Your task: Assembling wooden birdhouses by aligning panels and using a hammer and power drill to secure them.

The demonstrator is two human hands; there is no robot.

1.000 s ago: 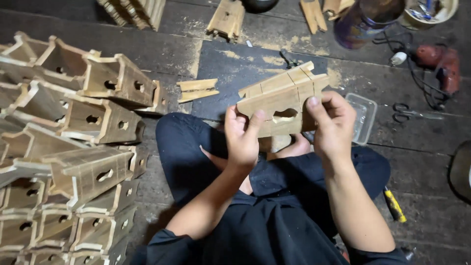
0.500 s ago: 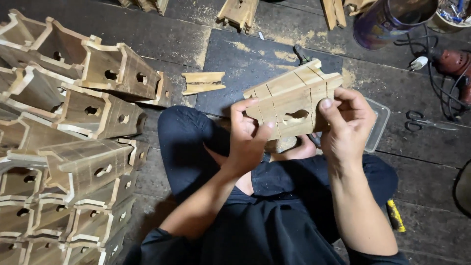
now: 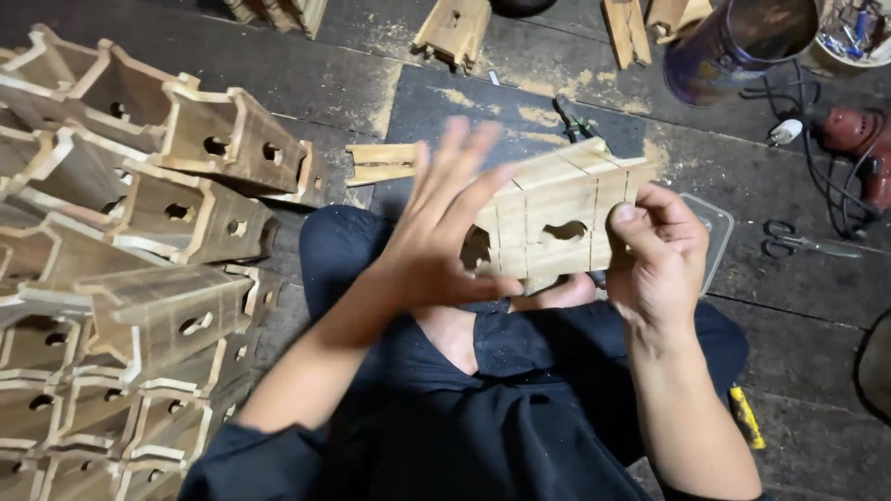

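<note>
I sit cross-legged on a dark plank floor with a small wooden box piece (image 3: 566, 218) raised over my lap. It is pale wood with slanted top edges, saw lines and a keyhole-shaped cutout. My right hand (image 3: 654, 264) grips its right end, thumb on the front face. My left hand (image 3: 445, 232) is lifted off it with the fingers spread and blurred, its palm by the box's left end.
A big stack of similar wooden boxes (image 3: 130, 241) fills the left side. Two short wood strips (image 3: 380, 162) lie on a dark mat (image 3: 492, 116). A clear plastic tray (image 3: 710, 232), scissors (image 3: 798, 241), a power drill (image 3: 849, 134), a purple cup (image 3: 733, 46) and a yellow-handled tool (image 3: 745, 417) lie to the right.
My left hand has let go of the box and opened its fingers upward. The right hand keeps its hold on the right end, and the box sits slightly higher and more level.
</note>
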